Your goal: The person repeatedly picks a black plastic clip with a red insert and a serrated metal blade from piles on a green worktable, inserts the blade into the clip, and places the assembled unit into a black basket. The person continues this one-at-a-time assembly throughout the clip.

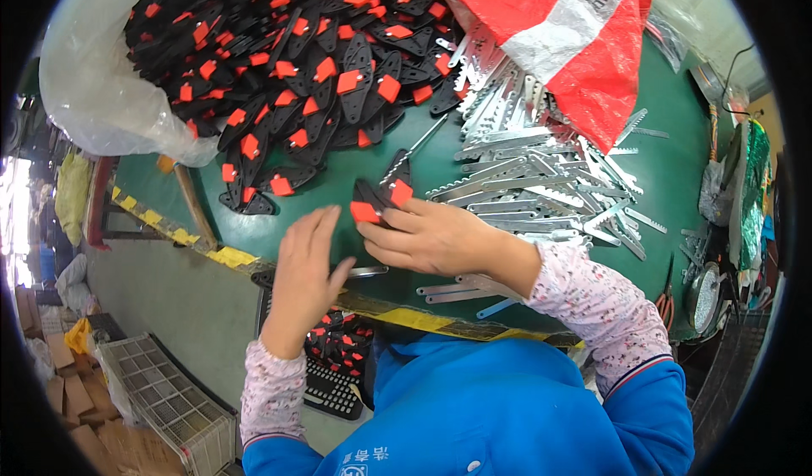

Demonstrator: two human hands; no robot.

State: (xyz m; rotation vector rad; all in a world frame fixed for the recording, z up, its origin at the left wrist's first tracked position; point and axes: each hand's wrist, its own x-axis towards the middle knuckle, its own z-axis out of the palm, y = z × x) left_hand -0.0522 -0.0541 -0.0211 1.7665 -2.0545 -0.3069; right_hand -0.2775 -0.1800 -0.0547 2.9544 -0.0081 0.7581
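Over the green table my right hand (pixel 436 235) has its fingers closed at a black plastic piece with a red tab (pixel 365 211). Right beside it lies a second black piece with a red tab (pixel 399 192), and a toothed silver metal strip (pixel 414 150) slants up and away from there. The fingers hide how these parts join. My left hand (pixel 306 260) is open at the table's near edge, fingers stretched, a little left of the black pieces. A shiny metal strip (pixel 368 271) lies between my two hands, partly covered.
A large heap of black pieces with red tabs (pixel 348 82) fills the far left, beside clear plastic sheeting (pixel 101 95). Toothed metal strips (pixel 524 180) spill from a red and white sack (pixel 584 44). Pliers (pixel 666 302) lie right; a crate of black pieces (pixel 338 341) stands below the edge.
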